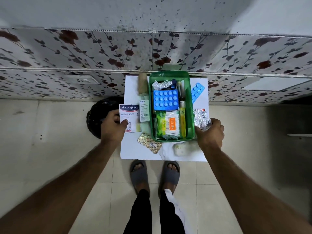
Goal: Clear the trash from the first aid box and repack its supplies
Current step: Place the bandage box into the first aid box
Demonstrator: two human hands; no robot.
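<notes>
A green first aid box (190, 98) stands on a small white table (133, 149). Inside lie a blue blister pack (165, 99), crumpled foil (161, 84), a cotton swab packet (171, 125), a green sachet (159, 123), a dark bottle (182, 97) and a yellow tube (182, 122). My left hand (113, 127) grips a Hansaplast plaster box (129, 114) at the table's left edge. My right hand (210, 134) holds a silver blister strip (200, 118) just right of the green box.
On the table lie a rolled bandage (143, 85), a small white carton (144, 111), a gold blister strip (149, 142), a second blue blister strip (197, 92) and a cotton wad (182, 148). A black bin (97, 115) stands on the floor at left. A floral-tiled wall is behind.
</notes>
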